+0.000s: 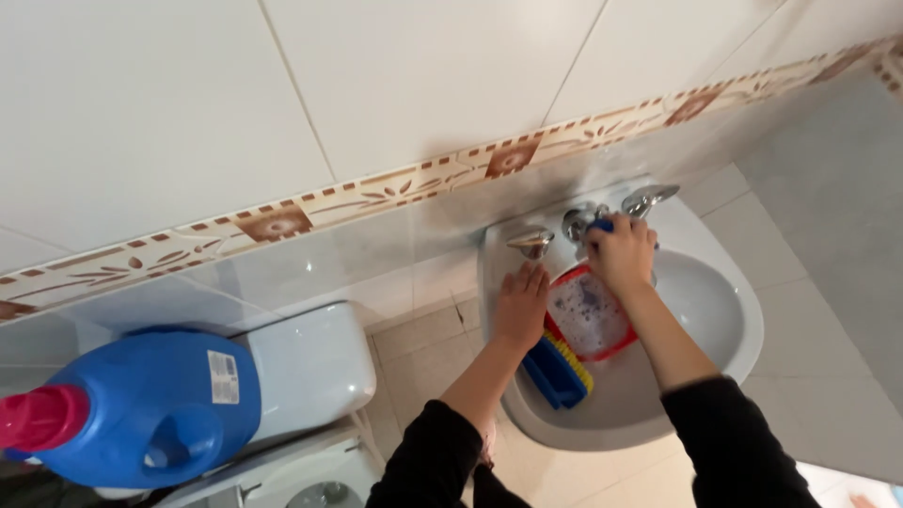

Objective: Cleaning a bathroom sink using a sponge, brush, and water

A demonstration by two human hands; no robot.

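Resting flat on the near rim of the white ceramic wash basin (pixel 724 353), the left hand (pixel 522 306) lies with fingers spread and straight, holding nothing. Right hand (pixel 621 252): raised to the chrome tap fittings (pixel 583 221) at the back of the basin, fingers curled closed around a small blue object (pixel 603 225) that is mostly hidden; what it is cannot be told. Inside the bowl, between the two hands: one red-rimmed plastic tub (pixel 591 320) holding foamy, speckled water. Just beside it, under the left wrist: one blue scrubbing brush with yellow bristles (pixel 560 372), lying on the bowl's slope. Step in hand, by judgement: work at the tap over the soapy tub, the brush set aside. Any further move at the tap would call for a steady brace from the left hand. Elsewhere: one large blue detergent jug with pink cap (pixel 141 409) near the camera; white toilet cistern (pixel 310 362); white wall tiles with brown patterned border (pixel 273 224).
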